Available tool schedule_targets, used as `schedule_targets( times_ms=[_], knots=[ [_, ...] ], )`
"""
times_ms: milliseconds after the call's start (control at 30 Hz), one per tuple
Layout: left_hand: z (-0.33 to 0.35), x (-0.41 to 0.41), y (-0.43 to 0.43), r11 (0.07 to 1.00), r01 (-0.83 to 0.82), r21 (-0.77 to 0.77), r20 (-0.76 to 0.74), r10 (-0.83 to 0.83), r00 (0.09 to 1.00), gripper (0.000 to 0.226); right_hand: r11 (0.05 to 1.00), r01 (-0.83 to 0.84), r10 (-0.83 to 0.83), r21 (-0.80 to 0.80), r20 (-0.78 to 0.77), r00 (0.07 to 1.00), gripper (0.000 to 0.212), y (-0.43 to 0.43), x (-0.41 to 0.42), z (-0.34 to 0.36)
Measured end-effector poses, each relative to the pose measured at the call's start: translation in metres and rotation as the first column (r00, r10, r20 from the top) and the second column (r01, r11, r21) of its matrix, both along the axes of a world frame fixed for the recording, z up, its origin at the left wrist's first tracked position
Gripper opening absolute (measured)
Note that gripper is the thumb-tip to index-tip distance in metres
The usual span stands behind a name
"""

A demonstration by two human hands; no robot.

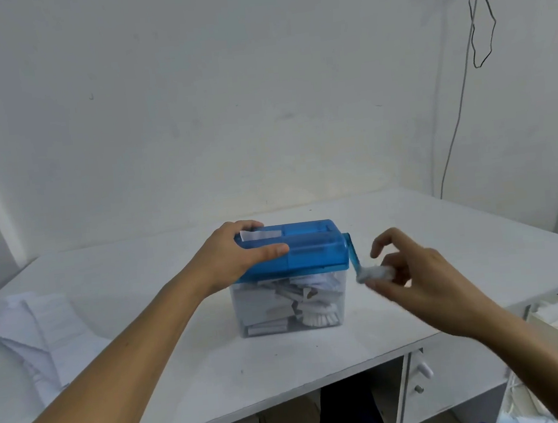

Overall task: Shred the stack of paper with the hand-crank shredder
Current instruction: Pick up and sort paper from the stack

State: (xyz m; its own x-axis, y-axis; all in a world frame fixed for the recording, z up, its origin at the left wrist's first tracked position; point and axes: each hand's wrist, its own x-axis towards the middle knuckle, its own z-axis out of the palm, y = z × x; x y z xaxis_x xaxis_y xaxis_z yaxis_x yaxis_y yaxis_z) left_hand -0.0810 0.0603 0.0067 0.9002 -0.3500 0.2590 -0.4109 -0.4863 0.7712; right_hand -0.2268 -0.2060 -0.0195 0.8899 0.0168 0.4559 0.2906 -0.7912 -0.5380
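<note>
Left hand (231, 257): clamped atop blue-lidded clear plastic shredder (315, 252).
Right hand (413, 276): white crank knob (375, 273) pinched, right of shredder.

Your left hand (231, 257) gripped shredder (312, 252) top; your right hand (413, 276) pinched white crank knob (375, 273), blurred. Paper strip (260, 235) lay atop shredder; clear bin (238, 305) held shreds (315, 317).
</note>
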Motion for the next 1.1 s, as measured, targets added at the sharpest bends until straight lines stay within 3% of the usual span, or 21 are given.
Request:
schedule_targets(
  times_ms=[433,600,767,900,1100],
  knots=[
    [0.001,0.002,0.001,1.0,0.01,0.009,0.01,-0.01,1.0,0.098,0.919,-0.05,-0.059,0.392,0.262,0.963,0.009,0.002,0.08,0.049],
    [0.002,-0.002,-0.001,0.999,0.031,-0.021,0.01,-0.031,0.999,0.093,0.8,0.042,-0.188,0.599,0.183,0.965,0.015,0.007,0.119,0.038],
    [0.001,0.001,0.0,1.0,0.016,-0.015,0.007,-0.016,1.0,0.091,0.865,0.228,-0.24,0.448,-0.031,0.97,0.03,0.003,0.141,-0.009],
    [-0.002,0.001,-0.001,1.0,-0.006,-0.017,0.02,0.006,1.0,0.099,0.87,0.246,-0.211,0.427,-0.128,0.969,0.036,0.002,0.12,-0.048],
    [-0.002,-0.002,0.0,1.0,-0.015,-0.014,0.026,0.015,1.0,0.101,0.928,0.194,-0.13,0.319,-0.211,0.969,0.054,-0.001,0.079,-0.042]
  ],
)
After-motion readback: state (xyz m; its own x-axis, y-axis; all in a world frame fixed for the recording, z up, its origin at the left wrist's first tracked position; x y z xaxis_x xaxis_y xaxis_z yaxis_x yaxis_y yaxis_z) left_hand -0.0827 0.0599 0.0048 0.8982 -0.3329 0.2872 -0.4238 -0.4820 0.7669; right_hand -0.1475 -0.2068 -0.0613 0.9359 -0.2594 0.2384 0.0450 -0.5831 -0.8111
